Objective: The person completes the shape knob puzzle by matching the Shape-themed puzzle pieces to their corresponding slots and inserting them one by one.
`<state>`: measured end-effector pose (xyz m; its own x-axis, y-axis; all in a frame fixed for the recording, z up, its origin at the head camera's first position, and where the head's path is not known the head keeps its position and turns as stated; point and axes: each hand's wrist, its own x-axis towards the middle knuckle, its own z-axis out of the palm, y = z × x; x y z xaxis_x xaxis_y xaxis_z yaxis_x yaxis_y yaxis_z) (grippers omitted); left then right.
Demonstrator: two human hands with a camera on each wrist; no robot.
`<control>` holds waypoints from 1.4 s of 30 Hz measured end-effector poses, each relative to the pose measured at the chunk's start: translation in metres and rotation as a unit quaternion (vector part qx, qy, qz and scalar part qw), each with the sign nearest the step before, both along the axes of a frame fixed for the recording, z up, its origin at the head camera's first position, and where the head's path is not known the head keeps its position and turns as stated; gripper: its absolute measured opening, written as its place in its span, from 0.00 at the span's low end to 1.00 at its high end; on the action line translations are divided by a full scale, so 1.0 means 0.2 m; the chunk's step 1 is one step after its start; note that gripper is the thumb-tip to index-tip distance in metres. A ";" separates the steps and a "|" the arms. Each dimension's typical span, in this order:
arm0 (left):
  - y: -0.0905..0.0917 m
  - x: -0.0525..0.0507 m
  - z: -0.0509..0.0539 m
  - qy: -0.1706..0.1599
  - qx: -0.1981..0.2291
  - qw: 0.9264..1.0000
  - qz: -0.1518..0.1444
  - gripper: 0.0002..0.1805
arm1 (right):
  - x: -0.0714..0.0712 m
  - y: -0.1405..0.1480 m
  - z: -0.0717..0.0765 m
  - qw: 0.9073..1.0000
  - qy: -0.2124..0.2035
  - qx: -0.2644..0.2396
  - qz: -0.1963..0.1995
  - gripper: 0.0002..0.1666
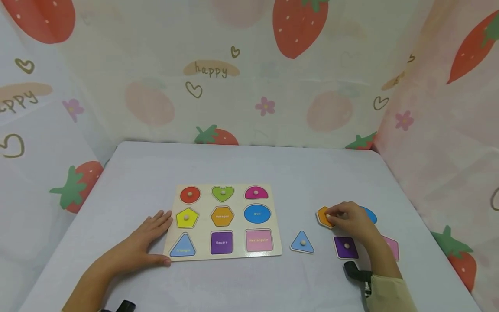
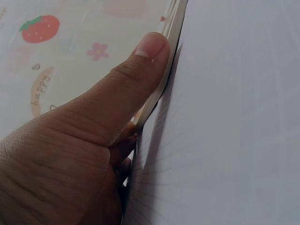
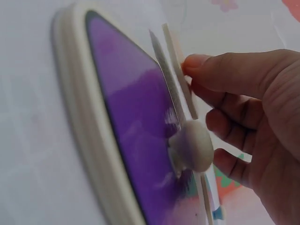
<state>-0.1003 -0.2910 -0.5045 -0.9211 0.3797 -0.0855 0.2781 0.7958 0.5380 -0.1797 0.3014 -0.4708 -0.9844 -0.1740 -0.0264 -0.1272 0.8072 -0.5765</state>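
Note:
A wooden puzzle board (image 1: pixel 238 255) lies on the white table. My left hand (image 1: pixel 146 242) rests at its left edge, fingers spread, thumb by the lower left corner; in the left wrist view the thumb (image 2: pixel 152 51) touches the board's edge. My right hand (image 1: pixel 356 223) pinches the orange hexagon piece (image 1: pixel 322 217) between thumb and fingertips, right of the board. In the right wrist view my right hand (image 3: pixel 243 103) is partly behind the purple square piece (image 3: pixel 136 112) with its round knob. Red circle, green heart, magenta half circle and yellow pentagon knobbed pieces sit on the board.
A blue triangle piece (image 1: pixel 302 242) lies between the board and the purple square (image 1: pixel 345 247). A blue oval piece (image 1: pixel 370 214) and a pink rectangle piece (image 1: pixel 392 248) lie partly hidden by the right hand and arm. Printed curtains stand behind and beside the table.

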 end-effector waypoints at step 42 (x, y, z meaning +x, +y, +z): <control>0.02 0.01 0.04 -0.009 0.001 1.000 0.005 0.67 | -0.14 -0.83 0.23 0.973 0.095 -0.032 0.208 0.08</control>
